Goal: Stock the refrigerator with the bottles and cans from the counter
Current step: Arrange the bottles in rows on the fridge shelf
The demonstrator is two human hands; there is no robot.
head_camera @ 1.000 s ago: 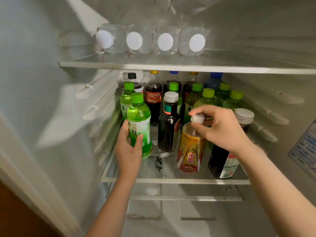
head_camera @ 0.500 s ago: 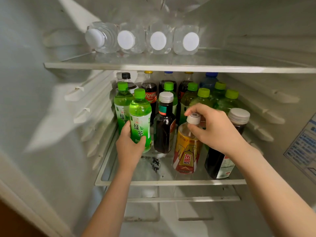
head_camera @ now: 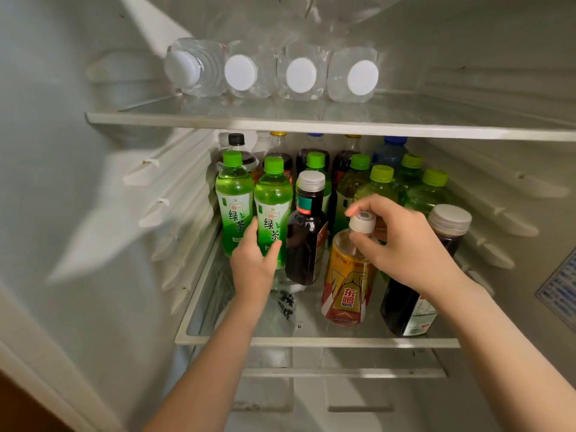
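- gripping is done by the left hand (head_camera: 254,260): fingers and thumb are curled round the lower body of a green tea bottle (head_camera: 273,210), which is stood upright on the left part of the lower shelf (head_camera: 311,340) inside the refrigerator (head_camera: 93,198).
- over on the other side, the white cap (head_camera: 361,222) of a yellow-labelled bottle (head_camera: 347,282) is pinched from above by the right hand (head_camera: 402,244), with the thumb low on the near side and the fingers bent over the top; this bottle is stood upright near the front middle of the same shelf.
- a second green tea bottle (head_camera: 233,201) is seen just left of the held one, close against the left wall; whether the two are touching cannot be told.
- between the two held bottles, a dark bottle with a white cap (head_camera: 307,232) is stood upright.
- at the front right, a dark bottle with a wide white lid (head_camera: 417,310) is partly hidden by the right wrist.
- further back the shelf is packed: green-capped bottles (head_camera: 381,179) are lined up in rows, cola bottles (head_camera: 280,151) are set behind them, and a blue bottle (head_camera: 389,151) is tucked at the rear.
- on the upper shelf (head_camera: 311,127), four clear water bottles (head_camera: 299,74) are laid on their sides in a row, white caps turned to the front.
- a blue printed sticker (head_camera: 558,291) is fixed to the right inner wall.
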